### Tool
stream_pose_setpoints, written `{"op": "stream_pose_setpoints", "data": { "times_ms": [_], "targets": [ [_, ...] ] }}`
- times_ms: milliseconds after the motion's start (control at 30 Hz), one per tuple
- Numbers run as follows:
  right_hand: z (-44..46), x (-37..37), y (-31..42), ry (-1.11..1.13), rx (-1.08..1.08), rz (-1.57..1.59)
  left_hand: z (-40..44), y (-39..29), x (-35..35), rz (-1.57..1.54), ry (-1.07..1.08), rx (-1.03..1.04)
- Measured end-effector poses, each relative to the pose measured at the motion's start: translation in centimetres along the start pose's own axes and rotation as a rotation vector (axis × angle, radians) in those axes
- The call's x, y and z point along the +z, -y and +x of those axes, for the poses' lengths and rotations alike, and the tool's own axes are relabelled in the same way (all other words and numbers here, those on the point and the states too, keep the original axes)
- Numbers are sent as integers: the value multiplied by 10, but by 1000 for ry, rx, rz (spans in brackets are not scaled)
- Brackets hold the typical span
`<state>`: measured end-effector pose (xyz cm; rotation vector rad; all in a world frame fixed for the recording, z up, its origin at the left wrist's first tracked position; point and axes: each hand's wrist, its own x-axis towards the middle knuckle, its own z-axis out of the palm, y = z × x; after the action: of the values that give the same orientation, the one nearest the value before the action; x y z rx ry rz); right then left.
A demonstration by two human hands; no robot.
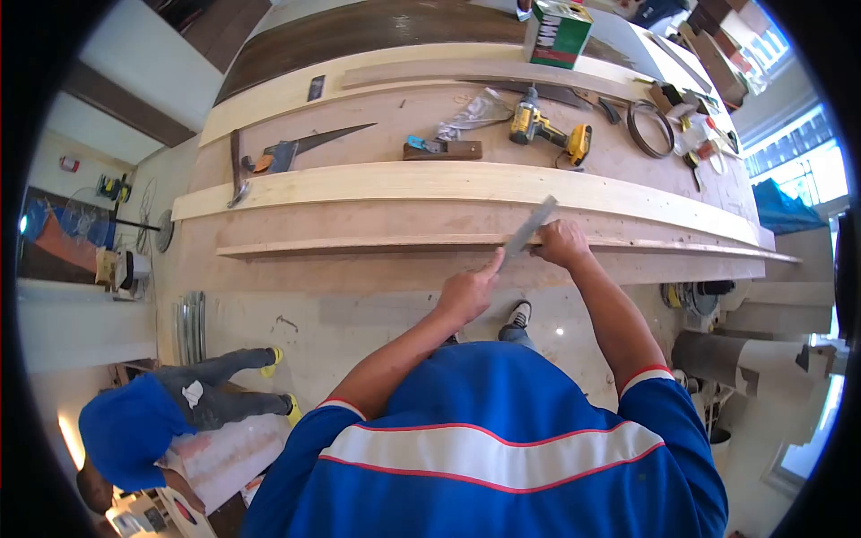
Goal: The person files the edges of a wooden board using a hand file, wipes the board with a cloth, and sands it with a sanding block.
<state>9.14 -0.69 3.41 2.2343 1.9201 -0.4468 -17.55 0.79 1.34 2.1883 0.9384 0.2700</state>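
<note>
Nearest in view, off to the left, there's another person in a blue top [134, 435] low by the floor, hands well apart from this pair. At the near side of the worktop [341, 112], the left hand [466, 294] has its fingers at the near end of a flat grey metal tool [531, 229] (can't tell if it's a firm grasp or just fingertips). The right hand [563, 242] is curled up close beside it, at the thin board [359, 242], but what it's closed around is hidden.

The tool slants across the board's edge, so I'd call this step edge work, or lining up for it. Imo the next move calls for a steady board, a controlled tool angle and fingertips kept off the edge.

Beyond that lies a long pale plank [404, 183], then a hammer [237, 175] and handsaw [332, 137] on the left, a wooden plane [462, 151] mid-bench and a yellow drill [527, 121] just to its right. Farthest back sits a green and white tin [558, 38].
</note>
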Motion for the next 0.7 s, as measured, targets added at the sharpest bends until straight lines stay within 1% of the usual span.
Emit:
{"op": "stream_pose_setpoints", "data": {
  "times_ms": [33, 100, 133, 200, 267, 333, 433, 467, 533, 600, 667, 700],
  "targets": [
    [1, -2, -1, -4, -12, 10, 4, -5, -4, 25, 23, 7],
    [1, 0, -3, -3, -40, 44, -9, -8, -23, 3, 58, -152],
    [2, 2, -3, -17, -21, 72, -17, -6, -32, -9, 79, -231],
    [3, 2, -6, -18, -45, 90, -61, 34, -35, -120, -179, -183],
    [4, 3, -7, -14, -51, 102, -111, 45, -68, -97, -157, -427],
    [6, 2, -7, -7, -51, 97, -157, 74, -74, -37, -368, -334],
    [3, 1, -4, -37, -49, 95, -178, 90, -79, 36, -399, -304],
    [1, 5, -4, -41, -50, 108, -175, 93, -73, 23, -349, -325],
    [2, 7, -5, -58, -53, 128, -124, 77, -65, -5, -260, -360],
    [-1, 9, -4, -80, -56, 132, -62, 64, -45, -10, -267, -141],
    [-1, 9, -5, -109, -72, 122, -11, 38, -32, 81, -58, -189],
    [0, 11, -6, -120, -86, 117, 4, 23, -30, 84, -25, -196]
  ]
}}
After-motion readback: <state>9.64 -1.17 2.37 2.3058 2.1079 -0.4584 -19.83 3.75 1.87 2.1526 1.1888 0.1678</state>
